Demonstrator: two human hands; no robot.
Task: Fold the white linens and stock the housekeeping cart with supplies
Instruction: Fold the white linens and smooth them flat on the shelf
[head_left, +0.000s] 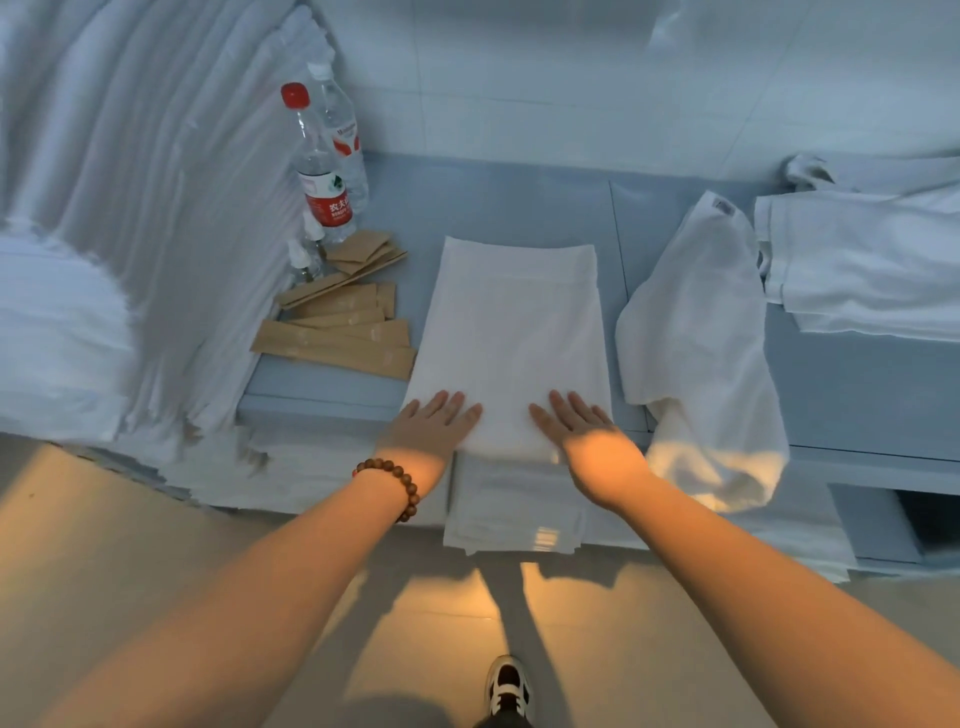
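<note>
The left hand (434, 426) and right hand (587, 441) lie flat with fingers straight, pressing the near end of the folded towel (511, 322). The towel is mid-tabletop (493, 192), and its near end seems to hang over the edge. Packets (343, 322) lie at its 9 o'clock, bottles (324, 192) at 10 and a loose cloth (696, 322) at 3.
</note>
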